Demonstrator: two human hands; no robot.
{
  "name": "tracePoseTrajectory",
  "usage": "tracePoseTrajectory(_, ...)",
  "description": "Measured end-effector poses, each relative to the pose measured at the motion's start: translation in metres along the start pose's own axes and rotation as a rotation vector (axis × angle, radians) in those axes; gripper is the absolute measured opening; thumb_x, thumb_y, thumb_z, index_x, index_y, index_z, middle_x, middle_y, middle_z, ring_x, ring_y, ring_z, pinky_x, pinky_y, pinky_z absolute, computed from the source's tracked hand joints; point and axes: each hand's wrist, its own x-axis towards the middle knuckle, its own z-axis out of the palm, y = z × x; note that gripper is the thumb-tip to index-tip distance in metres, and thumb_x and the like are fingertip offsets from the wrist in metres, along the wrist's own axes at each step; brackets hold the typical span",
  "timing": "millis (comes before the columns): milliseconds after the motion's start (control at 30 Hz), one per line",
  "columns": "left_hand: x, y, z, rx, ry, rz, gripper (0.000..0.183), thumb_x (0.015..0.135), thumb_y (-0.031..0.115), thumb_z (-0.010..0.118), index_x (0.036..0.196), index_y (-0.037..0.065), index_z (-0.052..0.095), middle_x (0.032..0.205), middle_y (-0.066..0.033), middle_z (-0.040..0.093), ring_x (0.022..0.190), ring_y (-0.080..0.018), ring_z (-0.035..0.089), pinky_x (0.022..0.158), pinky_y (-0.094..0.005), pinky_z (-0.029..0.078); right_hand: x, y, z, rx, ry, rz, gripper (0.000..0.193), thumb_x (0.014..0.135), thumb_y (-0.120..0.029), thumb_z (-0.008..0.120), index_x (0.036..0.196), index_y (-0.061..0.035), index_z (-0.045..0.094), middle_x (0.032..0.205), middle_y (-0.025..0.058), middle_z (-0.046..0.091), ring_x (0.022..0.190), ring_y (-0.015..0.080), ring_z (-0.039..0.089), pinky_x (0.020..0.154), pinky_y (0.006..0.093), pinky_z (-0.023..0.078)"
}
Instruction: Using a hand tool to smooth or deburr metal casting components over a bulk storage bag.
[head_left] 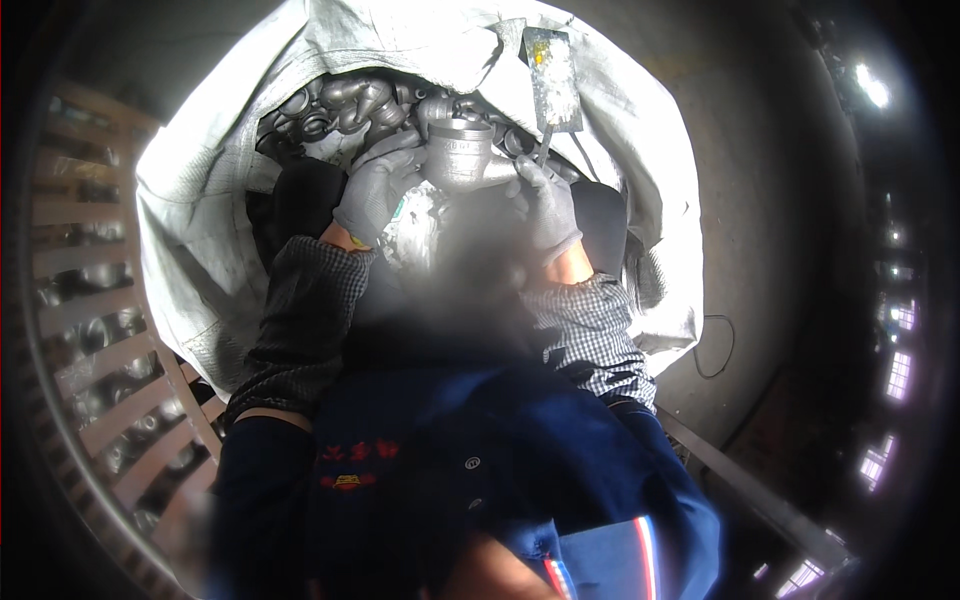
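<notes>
A grey metal pipe fitting [460,152] with a wide round mouth and a side branch sits in front of me, above the opening of a white woven sack. My left hand [382,192], in a grey glove, closes on the fitting's left side; part of its grip is hidden. In my gloved right hand [548,208] is a scraper [553,85], pinched by its thin shank, its flat rectangular blade pointing up and away. The fitting's branch reaches close to the right fingers. A dark blur hides what lies below the fitting.
The white woven sack [190,215] surrounds my arms and legs, and several grey fittings [365,105] are piled inside its far side. At the left stands a slatted reddish crate [100,335] with more fittings behind the slats. A thin cable [732,345] lies on the floor at right.
</notes>
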Motion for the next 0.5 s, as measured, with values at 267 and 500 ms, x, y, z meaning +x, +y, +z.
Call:
tracePoseTrajectory(267, -0.007, 0.017, 0.031, 0.694, -0.022, 0.215, 0.048, 0.076, -0.006, 0.05, 0.124, 0.0, 0.054, 0.119, -0.0132, 0.058, 0.111, -0.0236, 0.056, 0.097, -0.0343, 0.043, 0.002, -0.005, -0.004, -0.048, -0.009, -0.118, 0.017, 0.085, -0.021, 0.06, 0.079, -0.0048, 0.062, 0.06, 0.0009, 0.054, 0.049, 0.0077, 0.046, 0.045, 0.0207, 0.035)
tracePoseTrajectory(500, -0.006, 0.008, 0.021, 1.239, -0.32, 0.252, 0.047, 0.072, -0.011, 0.05, 0.117, -0.004, 0.058, 0.123, -0.0144, 0.055, 0.117, -0.0225, 0.053, 0.101, -0.0305, 0.039, 0.013, 0.003, -0.014, -0.169, -0.08, -0.166, 0.02, 0.081, -0.023, 0.065, 0.087, -0.0034, 0.067, 0.059, -0.0006, 0.055, 0.051, 0.0048, 0.046, 0.046, 0.0187, 0.033)
